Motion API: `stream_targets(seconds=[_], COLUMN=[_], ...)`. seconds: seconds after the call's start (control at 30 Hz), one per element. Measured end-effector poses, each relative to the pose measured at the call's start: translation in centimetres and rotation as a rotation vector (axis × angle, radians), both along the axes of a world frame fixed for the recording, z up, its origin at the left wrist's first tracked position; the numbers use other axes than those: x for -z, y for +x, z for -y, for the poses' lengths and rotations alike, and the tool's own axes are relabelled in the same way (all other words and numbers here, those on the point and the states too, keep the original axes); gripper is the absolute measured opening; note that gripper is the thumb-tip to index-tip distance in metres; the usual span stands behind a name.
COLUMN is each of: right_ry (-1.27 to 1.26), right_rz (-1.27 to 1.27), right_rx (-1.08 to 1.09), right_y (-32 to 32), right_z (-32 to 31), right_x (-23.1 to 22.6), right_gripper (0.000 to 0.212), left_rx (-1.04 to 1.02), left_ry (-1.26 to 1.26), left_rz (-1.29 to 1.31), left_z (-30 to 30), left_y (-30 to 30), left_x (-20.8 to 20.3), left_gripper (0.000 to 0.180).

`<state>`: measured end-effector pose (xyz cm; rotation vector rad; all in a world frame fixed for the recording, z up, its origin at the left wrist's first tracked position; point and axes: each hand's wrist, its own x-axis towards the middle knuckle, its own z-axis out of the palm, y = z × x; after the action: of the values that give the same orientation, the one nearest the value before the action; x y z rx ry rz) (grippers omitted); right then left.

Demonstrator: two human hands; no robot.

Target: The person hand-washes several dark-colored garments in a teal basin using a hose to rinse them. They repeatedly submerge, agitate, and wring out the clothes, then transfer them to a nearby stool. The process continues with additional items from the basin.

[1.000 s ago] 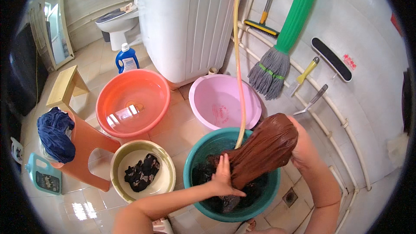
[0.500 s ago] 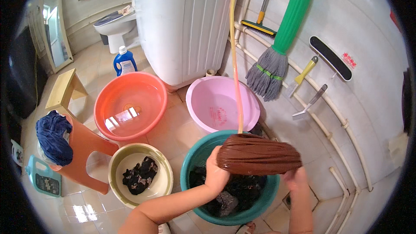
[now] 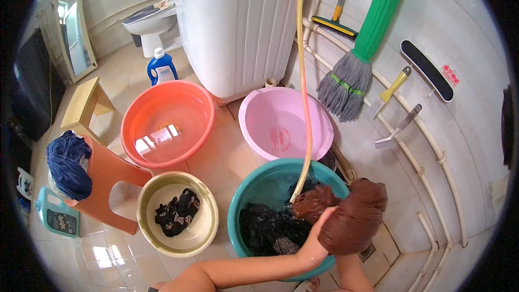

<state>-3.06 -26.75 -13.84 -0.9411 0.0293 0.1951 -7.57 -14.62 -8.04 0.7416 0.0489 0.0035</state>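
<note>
A wet brown garment [image 3: 354, 219] is bunched up over the right side of a teal basin [image 3: 233, 205]. My left hand [image 3: 318, 240] is closed on its near left side. Behind the bunched cloth, my right hand is mostly hidden; its forearm [image 3: 351, 273] rises right under the cloth it holds up. One end of the garment droops into the basin beside the mouth of a yellowish hose [image 3: 304, 176]. Dark clothes [image 3: 270, 227] lie in the basin's water, with a grey patterned piece among them.
An orange basin of water [image 3: 130, 124], a pink basin [image 3: 254, 113] and an olive-rimmed basin [image 3: 148, 238] with black cloth [image 3: 177, 213] stand around. Dark blue clothes [image 3: 69, 165] lie on an orange stool [image 3: 116, 184]. A mop [image 3: 348, 84] and brushes hang on the right wall.
The brown garment has gone from a stretched horizontal roll to a bunch farther right, one end dropped into the basin. My left hand moved right and down. The hose mouth now shows.
</note>
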Motion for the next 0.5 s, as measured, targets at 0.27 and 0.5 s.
stream_targets(seconds=[0.27,0.5], right_ry=[0.211,-0.027], right_rz=[-0.180,-0.083], right_rx=[0.263,0.034], right_y=[3.2,0.9], right_z=[1.0,0.3], right_x=[-2.6,0.9], right_gripper=[0.046,0.047], left_rx=[0.384,0.707], left_ry=[0.542,-0.418], left_rz=[-0.062,-0.456], left_z=[-6.5,-7.1], left_y=[1.5,2.3], left_x=[11.1,9.9], left_gripper=[0.094,0.087])
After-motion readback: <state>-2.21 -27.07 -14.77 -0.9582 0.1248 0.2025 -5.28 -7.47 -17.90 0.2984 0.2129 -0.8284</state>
